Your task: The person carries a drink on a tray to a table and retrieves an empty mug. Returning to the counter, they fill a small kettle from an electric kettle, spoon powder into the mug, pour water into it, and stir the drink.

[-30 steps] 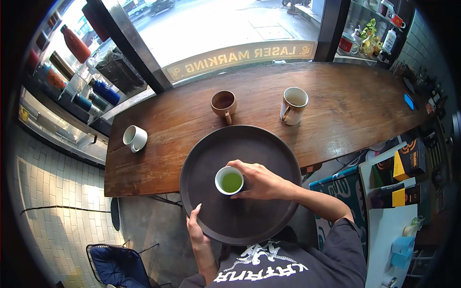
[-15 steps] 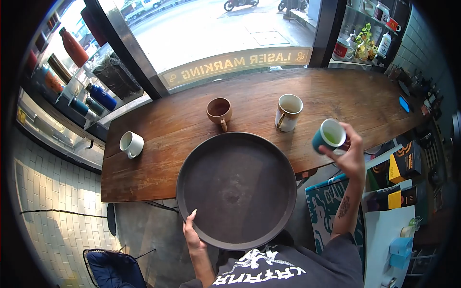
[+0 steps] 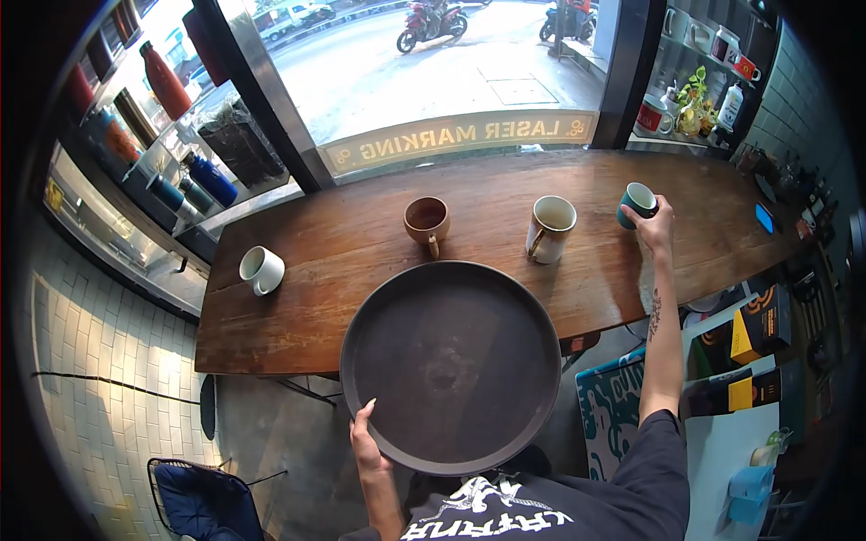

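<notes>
My left hand (image 3: 368,444) grips the near left rim of a round dark tray (image 3: 442,316), thumb over the edge. Nothing stands on the tray, which is held level in front of my body by the table's front edge. At the right, my right hand (image 3: 657,225) is closed around a teal mug (image 3: 624,215) with a white inside, upright at the table's far right part; whether its base touches the wood I cannot tell. Left of it stand a white and brown mug (image 3: 550,236), a brown mug (image 3: 424,219) and, farthest left, a white mug (image 3: 262,270).
The long wooden table (image 3: 325,316) runs along a window. A phone (image 3: 764,216) lies at its right end. Shelves with bottles (image 3: 209,180) are at left, shelves with mugs (image 3: 651,115) at right. A blue-cushioned chair (image 3: 203,500) is at lower left; boxes (image 3: 760,325) are at right.
My right hand has reached forward over the table with the teal mug, which was tilted towards me and is now upright. The tray stays in my left hand.
</notes>
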`<state>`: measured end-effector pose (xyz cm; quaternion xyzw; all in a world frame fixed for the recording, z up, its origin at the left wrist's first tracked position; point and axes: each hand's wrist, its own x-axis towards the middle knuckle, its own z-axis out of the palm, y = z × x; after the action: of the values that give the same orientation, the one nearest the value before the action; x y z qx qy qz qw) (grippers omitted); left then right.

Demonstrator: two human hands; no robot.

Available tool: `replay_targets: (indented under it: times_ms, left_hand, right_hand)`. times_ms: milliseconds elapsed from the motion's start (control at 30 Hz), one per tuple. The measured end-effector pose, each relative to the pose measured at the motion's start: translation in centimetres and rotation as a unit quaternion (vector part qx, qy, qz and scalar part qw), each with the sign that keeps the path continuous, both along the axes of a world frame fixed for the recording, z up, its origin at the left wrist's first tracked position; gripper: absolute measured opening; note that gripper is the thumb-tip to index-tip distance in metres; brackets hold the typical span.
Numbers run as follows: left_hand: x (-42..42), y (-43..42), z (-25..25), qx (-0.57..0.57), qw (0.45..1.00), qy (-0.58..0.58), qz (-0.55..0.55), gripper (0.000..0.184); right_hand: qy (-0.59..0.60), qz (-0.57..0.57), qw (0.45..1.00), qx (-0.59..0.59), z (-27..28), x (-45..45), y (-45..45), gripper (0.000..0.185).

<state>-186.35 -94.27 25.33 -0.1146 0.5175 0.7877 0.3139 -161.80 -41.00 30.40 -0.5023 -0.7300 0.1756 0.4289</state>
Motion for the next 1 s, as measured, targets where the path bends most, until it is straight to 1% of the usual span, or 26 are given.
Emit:
replay_targets:
  times_ms: [100,167,233,400,467,500,567,633,700,767,833,867,933,967,1000]
  left_hand:
    - [0.1,0.0,0.1,-0.008,1.000,0.006,0.003,0.038]
    - [0.1,0.0,0.0,-0.008,1.000,0.008,-0.001,0.038]
    - [0.0,-0.1,-0.3,0.010,1.000,0.000,-0.004,0.037]
    - [-0.1,0.0,-0.4,0.006,1.000,-0.004,0.001,0.036]
    - [-0.1,-0.2,-0.4,0.010,1.000,-0.004,-0.008,0.036]
    - [-0.1,-0.1,-0.3,0.004,1.000,-0.005,-0.004,0.036]
    - [-0.1,-0.1,-0.5,-0.001,1.000,-0.008,0.000,0.036]
    - [-0.3,-0.2,-0.8,0.004,1.000,-0.014,-0.003,0.036]
    - [-0.4,-0.1,-0.6,0.002,1.000,-0.012,-0.005,0.036]
    - [-0.4,-0.1,-0.5,-0.001,1.000,-0.012,-0.008,0.036]
    - [-0.5,0.0,-0.3,0.004,1.000,-0.012,-0.009,0.037]
    - [-0.6,0.0,-0.7,0.006,1.000,-0.012,-0.012,0.037]
    - [-1.0,-0.3,-1.3,0.021,0.999,-0.027,-0.011,0.036]
    - [-1.0,-0.2,-1.3,0.024,0.999,-0.027,-0.011,0.036]
    - [-0.8,0.0,-0.7,0.016,1.000,-0.009,-0.016,0.037]
  right_hand:
    - [0.010,-0.017,1.000,-0.009,-0.7,-0.7,1.2,0.055]
    - [-0.007,-0.019,1.000,0.000,-1.5,-1.0,2.1,0.056]
    - [-0.008,-0.021,1.000,0.001,-1.6,-1.2,2.1,0.057]
    - [0.000,-0.027,1.000,0.002,-2.0,-1.2,1.3,0.062]
    - [0.029,-0.011,0.998,0.054,-2.7,-0.9,1.2,0.059]
    - [0.030,-0.013,0.998,0.053,-2.4,-0.9,0.2,0.059]
    - [0.002,-0.088,0.990,0.109,-0.6,-1.2,-4.3,0.044]
    - [0.058,0.025,0.997,-0.032,1.4,-1.6,-9.8,0.030]
    - [0.082,0.152,0.968,-0.183,2.2,-2.4,-14.3,0.025]
    - [0.055,0.240,0.958,-0.147,1.6,-4.1,-17.4,0.026]
    - [-0.006,0.278,0.952,-0.130,1.7,-5.7,-19.6,0.034]
    - [-0.007,0.276,0.953,-0.128,1.4,-6.5,-20.1,0.034]
    - [0.014,0.252,0.964,-0.085,0.4,-8.2,-20.7,0.043]
    - [0.013,0.252,0.964,-0.081,0.8,-8.8,-20.8,0.043]
    - [0.031,0.257,0.954,-0.154,1.1,-9.4,-20.7,0.044]
